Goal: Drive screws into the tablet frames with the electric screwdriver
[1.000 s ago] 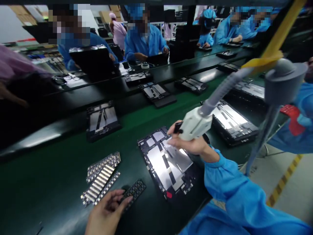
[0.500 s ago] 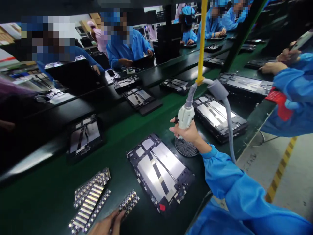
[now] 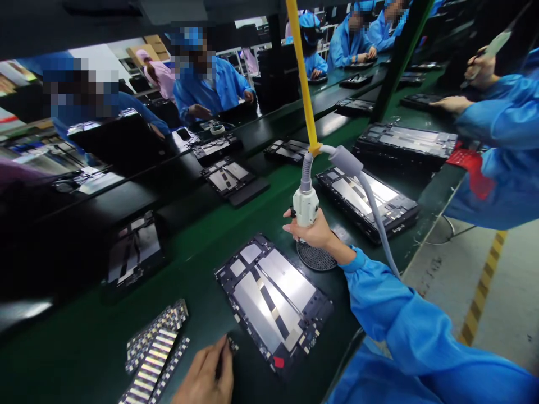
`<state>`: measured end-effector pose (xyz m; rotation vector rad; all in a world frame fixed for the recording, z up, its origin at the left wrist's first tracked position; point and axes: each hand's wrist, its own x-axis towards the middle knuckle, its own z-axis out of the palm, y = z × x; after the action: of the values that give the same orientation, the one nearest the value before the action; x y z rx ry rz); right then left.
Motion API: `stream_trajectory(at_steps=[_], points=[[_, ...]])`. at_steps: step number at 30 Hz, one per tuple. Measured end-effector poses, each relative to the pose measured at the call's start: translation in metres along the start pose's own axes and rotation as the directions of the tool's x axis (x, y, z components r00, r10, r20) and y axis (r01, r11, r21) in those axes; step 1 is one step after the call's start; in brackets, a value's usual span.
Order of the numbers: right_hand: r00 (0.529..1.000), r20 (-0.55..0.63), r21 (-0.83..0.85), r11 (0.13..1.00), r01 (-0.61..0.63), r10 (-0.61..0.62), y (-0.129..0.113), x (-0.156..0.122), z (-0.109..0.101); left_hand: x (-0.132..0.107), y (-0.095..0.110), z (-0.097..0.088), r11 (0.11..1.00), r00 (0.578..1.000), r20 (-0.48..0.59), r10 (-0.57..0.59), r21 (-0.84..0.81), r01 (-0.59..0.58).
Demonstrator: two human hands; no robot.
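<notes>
My right hand [image 3: 314, 229] is wrapped round a white electric screwdriver [image 3: 306, 205], held upright over a round black perforated screw dish [image 3: 316, 256]. Its grey cable is tied to a yellow strap above. Left of the dish lies an opened tablet [image 3: 275, 300], with silver plates, black ribbon cables and a red sticker at its near corner. My left hand [image 3: 209, 370], fingers curled and pinched, covers most of a small strip of parts [image 3: 233, 343] beside the tablet; only the strip's tip shows. Several similar component strips [image 3: 154, 359] lie in a loose stack to its left.
Another opened tablet [image 3: 366, 202] rests on a black stack beyond the dish; more [image 3: 137, 249] lie along the green bench [image 3: 202, 224]. A co-worker's hands [image 3: 480, 70] hold a tool at the right. A red cloth [image 3: 469, 163] hangs over the bench edge. Co-workers in blue sit opposite.
My left hand has moved up and right, now hiding most of the strip that showed beyond its fingers. My right hand keeps the screwdriver over the dish. The whole view has shifted slightly.
</notes>
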<state>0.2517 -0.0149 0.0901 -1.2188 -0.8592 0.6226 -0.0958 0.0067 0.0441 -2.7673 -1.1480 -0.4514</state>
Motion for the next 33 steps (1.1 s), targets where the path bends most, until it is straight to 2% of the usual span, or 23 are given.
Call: stream_trajectory(at_steps=[4,6,8,11,14,16,20,23,26,29,33], points=[[0.998,-0.049,0.028,0.998,0.051,-0.049,-0.015,-0.006,0.004,0.013,0.025,-0.003,1.0,0.998,-0.06,-0.031,0.002,0.031],[0.993,-0.072,0.083,0.992,0.098,-0.092,-0.028,-0.009,0.012,0.024,0.039,-0.004,0.998,0.998,-0.01,-0.056,-0.016,0.056],[0.994,-0.011,0.133,0.985,0.109,-0.109,-0.04,-0.013,0.028,0.032,0.048,-0.004,0.996,0.995,0.05,-0.084,-0.033,0.086],[0.983,0.177,0.145,0.989,0.018,-0.044,-0.051,-0.023,0.062,0.034,0.053,-0.005,0.99,0.991,0.112,-0.077,-0.106,0.089],[0.943,0.329,0.087,0.993,-0.085,0.052,-0.047,-0.031,0.096,0.023,0.046,-0.004,0.974,0.994,0.048,-0.097,-0.2,0.105],[0.927,0.368,0.054,0.994,-0.099,0.072,-0.038,-0.032,0.11,0.012,0.034,-0.003,0.962,0.99,-0.023,-0.138,-0.242,0.129],[0.922,0.379,0.011,0.995,-0.097,0.086,-0.023,-0.031,0.114,-0.008,0.009,-0.006,0.939,0.961,-0.125,-0.245,-0.278,0.203],[0.925,0.375,0.003,0.997,-0.074,0.068,-0.023,-0.03,0.112,-0.016,-0.003,-0.014,0.906,0.899,-0.235,-0.37,-0.304,0.293],[0.943,0.33,0.043,0.998,-0.045,0.028,-0.031,-0.031,0.118,-0.017,-0.005,-0.017,0.882,0.85,-0.311,-0.425,-0.355,0.311],[0.941,0.337,0.092,0.994,-0.051,0.017,-0.036,-0.033,0.131,-0.017,-0.005,-0.013,0.871,0.842,-0.33,-0.427,-0.399,0.286],[0.916,0.397,0.104,0.989,-0.108,0.058,-0.032,-0.036,0.147,-0.02,-0.006,-0.008,0.814,0.829,-0.259,-0.496,-0.47,0.341]])
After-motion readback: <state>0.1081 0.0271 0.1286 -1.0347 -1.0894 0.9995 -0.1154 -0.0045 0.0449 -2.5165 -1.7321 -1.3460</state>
